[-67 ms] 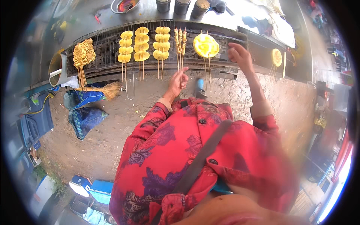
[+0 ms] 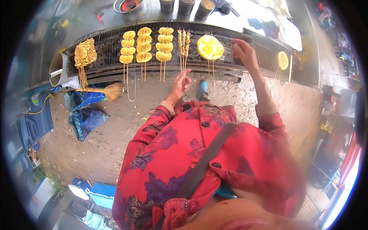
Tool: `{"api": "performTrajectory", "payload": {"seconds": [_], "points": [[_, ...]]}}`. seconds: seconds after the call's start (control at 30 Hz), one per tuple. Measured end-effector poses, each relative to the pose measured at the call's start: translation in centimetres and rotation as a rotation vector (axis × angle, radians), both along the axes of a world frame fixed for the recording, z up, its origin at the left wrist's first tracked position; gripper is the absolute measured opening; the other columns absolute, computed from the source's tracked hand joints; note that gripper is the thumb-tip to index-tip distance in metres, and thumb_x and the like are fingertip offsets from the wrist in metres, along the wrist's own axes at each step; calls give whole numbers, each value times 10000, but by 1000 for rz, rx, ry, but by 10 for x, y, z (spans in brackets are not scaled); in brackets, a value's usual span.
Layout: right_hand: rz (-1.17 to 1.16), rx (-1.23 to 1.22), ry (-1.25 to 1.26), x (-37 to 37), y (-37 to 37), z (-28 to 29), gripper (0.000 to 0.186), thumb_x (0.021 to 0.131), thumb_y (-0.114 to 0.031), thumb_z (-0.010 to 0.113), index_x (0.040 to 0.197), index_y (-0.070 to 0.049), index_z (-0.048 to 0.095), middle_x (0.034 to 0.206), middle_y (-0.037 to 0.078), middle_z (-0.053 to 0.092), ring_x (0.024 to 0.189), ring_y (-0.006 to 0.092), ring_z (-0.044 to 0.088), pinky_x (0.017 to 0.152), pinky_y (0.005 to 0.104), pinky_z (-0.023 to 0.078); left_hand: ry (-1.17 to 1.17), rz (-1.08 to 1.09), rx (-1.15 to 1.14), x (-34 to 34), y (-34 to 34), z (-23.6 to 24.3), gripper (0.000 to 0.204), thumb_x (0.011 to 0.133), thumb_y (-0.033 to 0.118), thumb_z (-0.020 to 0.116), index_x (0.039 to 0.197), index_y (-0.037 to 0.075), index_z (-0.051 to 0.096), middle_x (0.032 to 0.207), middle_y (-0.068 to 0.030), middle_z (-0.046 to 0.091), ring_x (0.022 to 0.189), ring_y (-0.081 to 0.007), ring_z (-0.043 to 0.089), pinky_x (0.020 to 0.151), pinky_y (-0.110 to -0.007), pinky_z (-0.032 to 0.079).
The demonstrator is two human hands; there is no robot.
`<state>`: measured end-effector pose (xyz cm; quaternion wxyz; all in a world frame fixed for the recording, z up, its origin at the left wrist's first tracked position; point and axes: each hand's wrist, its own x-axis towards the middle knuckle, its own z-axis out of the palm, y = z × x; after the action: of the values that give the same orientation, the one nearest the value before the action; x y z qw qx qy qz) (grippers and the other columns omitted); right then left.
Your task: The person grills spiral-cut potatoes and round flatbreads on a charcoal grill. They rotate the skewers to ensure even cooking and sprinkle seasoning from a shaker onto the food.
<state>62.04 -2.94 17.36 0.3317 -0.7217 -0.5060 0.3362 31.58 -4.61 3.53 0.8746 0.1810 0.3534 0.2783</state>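
**Right hand (image 2: pixel 244 53) has edged slightly forward, beside the yellow round (image 2: pixel 210 47)**

On my head feed, three thin skewers (image 2: pixel 183 43) lie over the grill (image 2: pixel 109 48), the left hand (image 2: pixel 180 86) at their lower ends — fingers curled, though I can't tell whether they grip the sticks. Just right of them lies the round; the right hand's fingers are bent, and I can't tell if they hold anything. Leftward I see three skewers of yellow slices (image 2: pixel 144 44), then a folded brown bundle (image 2: pixel 85 53). Beyond — dark cups (image 2: pixel 186 7) on the table (image 2: pixel 153 14).

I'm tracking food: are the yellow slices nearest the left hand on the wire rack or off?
On: the yellow slices lie over the wire rack, sticks overhanging its front.
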Motion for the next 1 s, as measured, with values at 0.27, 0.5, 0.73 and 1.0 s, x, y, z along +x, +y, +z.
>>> {"api": "performTrajectory", "payload": {"seconds": [0.27, 0.5, 0.73, 1.0], "points": [[336, 397, -733, 4, 189, -16, 413, 832, -274, 624, 1189, -92, 528, 1039, 81, 607, 916, 215, 608, 771, 341, 483, 384, 109, 190, 7, -17, 27, 355, 960, 311, 414, 1255, 114, 397, 824, -44, 581, 571, -59, 528, 468, -175, 429], [656, 239, -864, -49, 269, -17, 405, 832, -264, 628, 1179, -83, 522, 1028, 80, 598, 914, 204, 602, 778, 342, 485, 435, 201, 214, 9, -31, 18, 275, 957, 274, 418, 1154, 96, 492, 857, -41, 606, 596, -56, 547, 481, -177, 437], [744, 208, -896, -82, 300, -34, 397, 833, -253, 632, 1169, -75, 517, 1018, 80, 589, 911, 193, 596, 785, 343, 487, 487, 216, 197, 15, -31, 33, 262, 938, 269, 480, 1119, 82, 510, 865, -28, 619, 585, -49, 546, 491, -177, 438], [508, 373, -422, -73, 279, -5, 389, 834, -241, 636, 1158, -65, 510, 1005, 79, 579, 909, 181, 588, 794, 344, 490, 468, 131, 178, 6, -26, 26, 213, 932, 236, 480, 1046, 62, 524, 889, -37, 642, 621, -59, 572, 539, -193, 459]]}}
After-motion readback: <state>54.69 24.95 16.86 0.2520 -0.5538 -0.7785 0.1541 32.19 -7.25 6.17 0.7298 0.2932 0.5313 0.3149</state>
